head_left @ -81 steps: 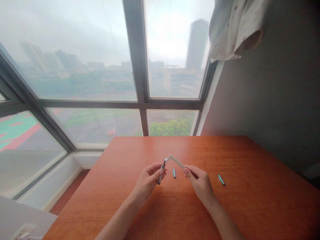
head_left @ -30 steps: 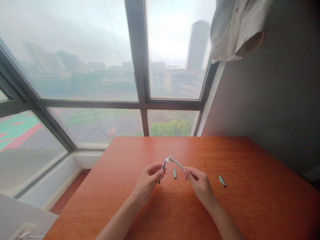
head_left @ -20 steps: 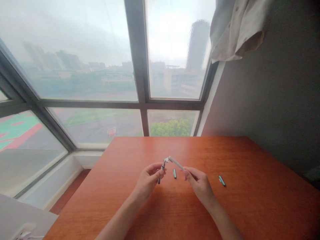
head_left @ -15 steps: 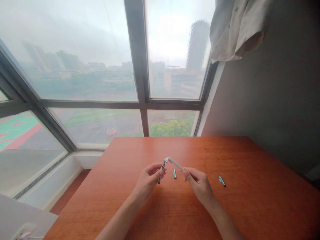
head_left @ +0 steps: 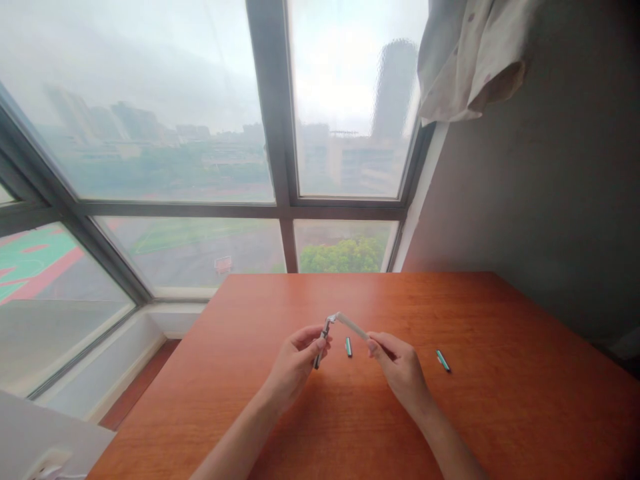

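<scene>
My left hand [head_left: 299, 357] is closed around a dark and silver razor handle [head_left: 323, 341], held tilted with its metal head end up. Between the fingertips of my right hand [head_left: 396, 360] is a slim pale stick [head_left: 354, 325], which looks like a toothbrush. Its far end meets or nearly meets the razor handle's top; I cannot tell whether they touch. Both are held above the table. A small black and teal razor cartridge [head_left: 349, 347] lies on the table between my hands. Another teal and black cartridge [head_left: 443, 361] lies right of my right hand.
The reddish-brown wooden table [head_left: 500, 427] reaches up to the windows [head_left: 190, 160]. A pale cloth garment [head_left: 470, 67] hangs at the upper right before a grey wall [head_left: 540, 180]. A white socket [head_left: 50, 463] is at the lower left.
The pale stick's tip has shifted very slightly and turned against the razor handle's top. Both hands stay almost in place, and the cartridges lie as before.
</scene>
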`<state>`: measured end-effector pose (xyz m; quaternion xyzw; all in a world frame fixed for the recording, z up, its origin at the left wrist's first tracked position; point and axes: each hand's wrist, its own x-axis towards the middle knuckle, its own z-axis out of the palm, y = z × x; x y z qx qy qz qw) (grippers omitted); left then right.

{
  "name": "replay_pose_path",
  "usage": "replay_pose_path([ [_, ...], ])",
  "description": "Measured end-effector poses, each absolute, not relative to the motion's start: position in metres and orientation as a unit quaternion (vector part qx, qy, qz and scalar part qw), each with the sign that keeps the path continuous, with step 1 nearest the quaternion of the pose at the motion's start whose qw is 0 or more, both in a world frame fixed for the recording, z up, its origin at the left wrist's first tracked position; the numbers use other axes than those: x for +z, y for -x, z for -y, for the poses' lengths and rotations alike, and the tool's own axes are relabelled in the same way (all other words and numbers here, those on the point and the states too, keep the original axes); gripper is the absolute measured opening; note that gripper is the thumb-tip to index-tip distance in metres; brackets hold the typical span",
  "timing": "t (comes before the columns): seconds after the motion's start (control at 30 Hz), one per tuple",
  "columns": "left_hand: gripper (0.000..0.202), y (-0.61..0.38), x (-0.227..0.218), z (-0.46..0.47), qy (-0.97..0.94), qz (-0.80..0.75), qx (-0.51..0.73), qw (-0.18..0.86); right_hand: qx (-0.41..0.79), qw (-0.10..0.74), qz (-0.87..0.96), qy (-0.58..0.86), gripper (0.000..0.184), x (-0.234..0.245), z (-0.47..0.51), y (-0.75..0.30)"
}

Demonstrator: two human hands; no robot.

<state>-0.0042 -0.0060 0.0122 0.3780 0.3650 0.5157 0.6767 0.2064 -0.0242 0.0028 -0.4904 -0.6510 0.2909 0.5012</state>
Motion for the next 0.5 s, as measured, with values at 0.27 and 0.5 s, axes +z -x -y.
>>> replay_pose_path([
  [0.27,0.028,0.0035,0.0140,0.0070,-0.369,-0.365,0.517,0.681,0.301,0.514,0.638,0.487,0.029,0.0020,0.0254,-0.2072],
  [0.5,0.030,0.0026,0.0130,0.0055,-0.373,-0.378,0.513,0.675,0.314,0.497,0.662,0.464,0.030,0.0027,0.0257,-0.2060],
])
